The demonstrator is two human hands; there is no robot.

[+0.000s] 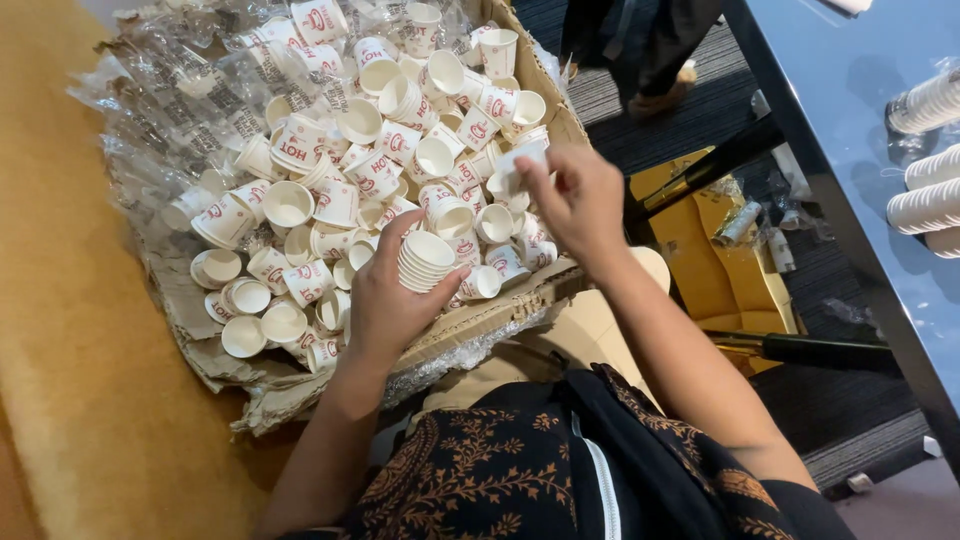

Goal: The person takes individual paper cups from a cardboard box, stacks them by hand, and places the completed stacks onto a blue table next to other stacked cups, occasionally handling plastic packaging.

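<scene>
Looking down from the head camera, a person is sitting over a torn cardboard box [470, 325] that is lying open on a tan surface, its flaps spread flat. A heap of loose paper cups [330, 200] is filling the box, white ones with red print, lying every way: on their sides, mouths up, a few upside down. Crumpled clear plastic wrap [170, 90] is bunching along the far and left edges.

The left hand [385, 300] is resting at the near edge of the heap, its fingers [395, 235] curling around a short stack of cups [425, 260] nested one in another (mouths facing up and to the right). The right hand [575, 200] is hovering just beyond, over the right side of the heap, its fingers [530, 175] pinching a single cup [515, 165] by the rim, lifted slightly clear of the rest.

To the right, a dark table [850, 110] is carrying more cup stacks [925, 190] lying on their sides. Below it, on striped carpet, a flattened yellow carton [705, 255] is lying. Someone's feet [660, 95] are showing at the top.
</scene>
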